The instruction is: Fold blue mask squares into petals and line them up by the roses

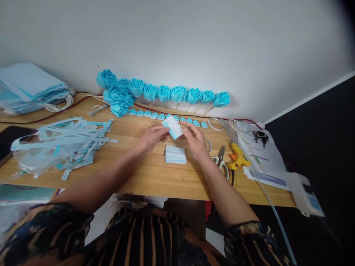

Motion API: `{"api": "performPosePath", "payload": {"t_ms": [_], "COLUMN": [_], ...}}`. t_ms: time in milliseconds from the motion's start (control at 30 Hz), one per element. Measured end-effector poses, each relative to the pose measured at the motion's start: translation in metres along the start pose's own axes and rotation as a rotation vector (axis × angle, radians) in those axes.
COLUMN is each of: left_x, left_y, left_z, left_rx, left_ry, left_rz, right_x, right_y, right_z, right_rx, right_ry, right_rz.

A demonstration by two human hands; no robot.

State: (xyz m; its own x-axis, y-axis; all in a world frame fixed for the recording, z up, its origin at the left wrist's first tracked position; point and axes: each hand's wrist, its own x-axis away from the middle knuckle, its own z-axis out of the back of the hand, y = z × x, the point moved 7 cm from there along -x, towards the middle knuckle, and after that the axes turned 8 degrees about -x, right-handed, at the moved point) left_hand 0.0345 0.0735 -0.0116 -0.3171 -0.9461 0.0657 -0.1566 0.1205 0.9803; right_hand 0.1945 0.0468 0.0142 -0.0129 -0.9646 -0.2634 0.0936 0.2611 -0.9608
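Note:
Between my two hands is a small blue-and-white fabric piece (174, 127), held tilted above the table. My left hand (152, 138) pinches its left edge between thumb and fingers. At its right edge, my right hand (194, 138) grips it the same way. Just below lies a stack of similar pale fabric pieces (175, 154) on the wooden table. Behind my hands runs a row of small folded blue petals (146, 113), partly hidden by the held piece.
Blue fabric flowers (163, 93) on sticks lean along the wall. Cut strips (74, 138) are heaped at left, near packed masks (30, 88) and a dark phone (13, 138). At right lie scissors (221, 159), a yellow glue gun (237, 157), tape rolls (216, 124) and keys (260, 136).

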Motion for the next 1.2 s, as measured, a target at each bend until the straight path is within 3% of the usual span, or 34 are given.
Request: {"api": "performPosePath", "payload": {"t_ms": [133, 300, 500, 600, 733, 833, 900, 1000, 1067, 1133, 1200], "left_x": [-0.001, -0.003, -0.010, -0.011, -0.013, -0.013, -0.012, -0.009, -0.003, 0.006, 0.015], "left_y": [0.000, -0.002, -0.001, 0.003, 0.010, 0.014, 0.016, 0.023, 0.036, 0.050, 0.057], "left_z": [0.001, 0.004, 0.014, 0.020, 0.025, 0.024, 0.023, 0.023, 0.023, 0.017, 0.004], "left_rx": [0.056, 0.001, -0.334, -0.531, -0.922, -1.184, -1.284, -1.279, -1.190, -1.050, -0.880], "left_ry": [-0.013, -0.002, -0.003, 0.007, 0.026, 0.031, 0.028, 0.086, 0.189, 0.238, 0.150], "left_rz": [0.025, 0.032, 0.015, 0.002, -0.048, -0.129, -0.164, -0.203, -0.306, -0.438, -0.516], "right_x": [-0.006, -0.006, -0.006, -0.010, -0.006, 0.008, 0.022, 0.041, 0.047, 0.049, 0.050], "right_y": [-0.002, 0.002, 0.002, -0.011, -0.032, -0.029, -0.018, -0.008, -0.008, -0.014, -0.024], "right_z": [0.011, 0.007, 0.005, 0.024, 0.070, 0.093, 0.097, 0.088, 0.081, 0.074, 0.066], "right_rx": [0.007, 0.085, 0.179, 0.215, 0.311, 0.510, 0.693, 0.906, 0.961, 0.914, 0.731], "right_ry": [0.050, 0.042, 0.035, 0.086, 0.135, 0.005, -0.138, -0.315, -0.318, -0.280, -0.278], "right_rz": [0.059, 0.083, 0.064, 0.095, 0.111, 0.012, -0.065, -0.055, -0.032, -0.055, -0.105]}}
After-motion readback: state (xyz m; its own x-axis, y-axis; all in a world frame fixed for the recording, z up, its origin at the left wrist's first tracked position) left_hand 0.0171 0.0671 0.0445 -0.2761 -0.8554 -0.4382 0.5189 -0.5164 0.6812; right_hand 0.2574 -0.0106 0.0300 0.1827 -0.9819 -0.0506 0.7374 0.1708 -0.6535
